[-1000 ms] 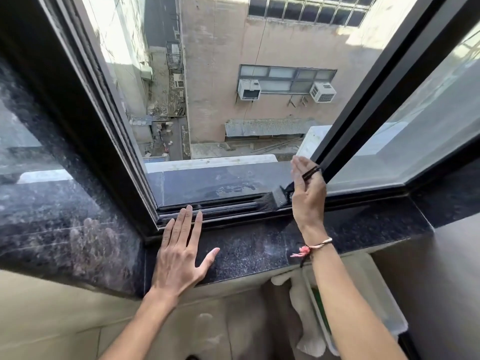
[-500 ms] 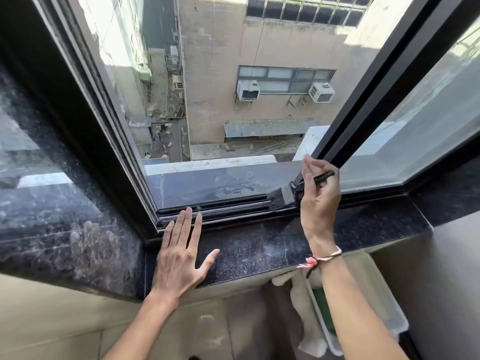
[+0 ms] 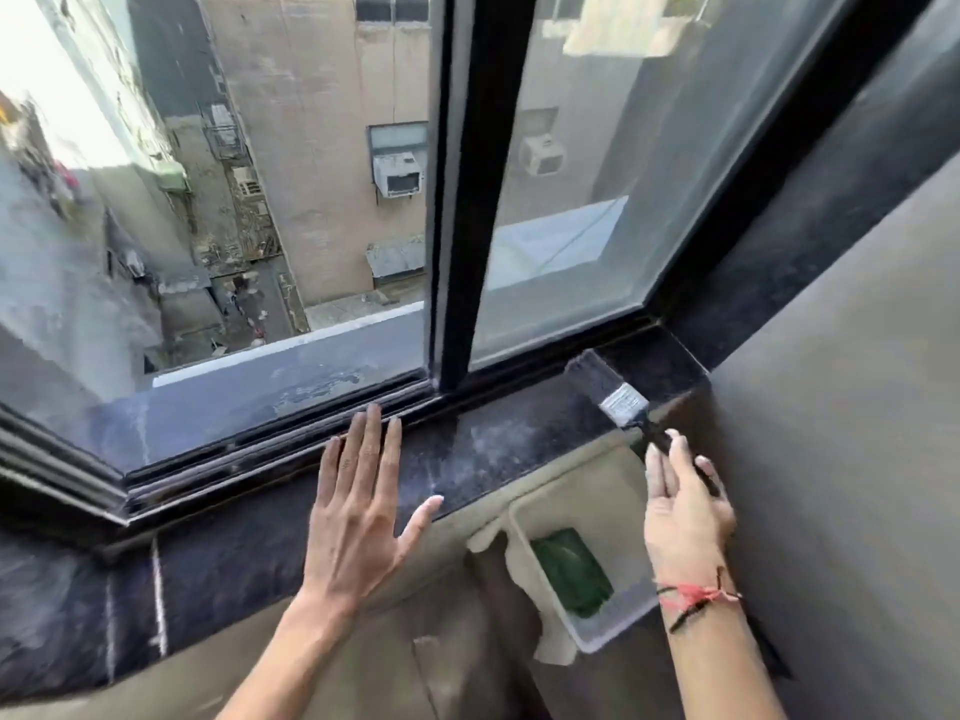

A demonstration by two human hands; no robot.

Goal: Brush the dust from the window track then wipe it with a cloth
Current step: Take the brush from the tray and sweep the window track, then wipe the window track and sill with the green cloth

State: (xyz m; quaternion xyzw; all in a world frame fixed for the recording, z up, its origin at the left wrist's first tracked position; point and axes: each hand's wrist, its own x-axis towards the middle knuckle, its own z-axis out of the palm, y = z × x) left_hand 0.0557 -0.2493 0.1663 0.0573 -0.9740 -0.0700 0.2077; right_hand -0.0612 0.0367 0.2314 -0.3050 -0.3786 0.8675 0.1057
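The black window track (image 3: 270,444) runs along the bottom of the open window, left of the dark sash post (image 3: 462,210). My left hand (image 3: 358,506) lies flat on the dusty dark granite sill (image 3: 498,444), fingertips touching the track's inner rail. My right hand (image 3: 680,501) grips the black handle of a flat paintbrush (image 3: 608,384). Its dark bristles point up and left over the sill's right end, away from the track. A pale cloth (image 3: 550,636) hangs over the edge of a white tub below the sill.
A white plastic tub (image 3: 618,626) with a green object (image 3: 571,571) inside stands below the sill on the right. A grey wall (image 3: 841,407) closes in on the right. The fixed glass pane (image 3: 582,200) is right of the post. Beyond the opening is a deep drop.
My right hand pulled the brush off the track and carried it right, to the sill's right end. The view swung right. My left hand stayed flat on the sill.
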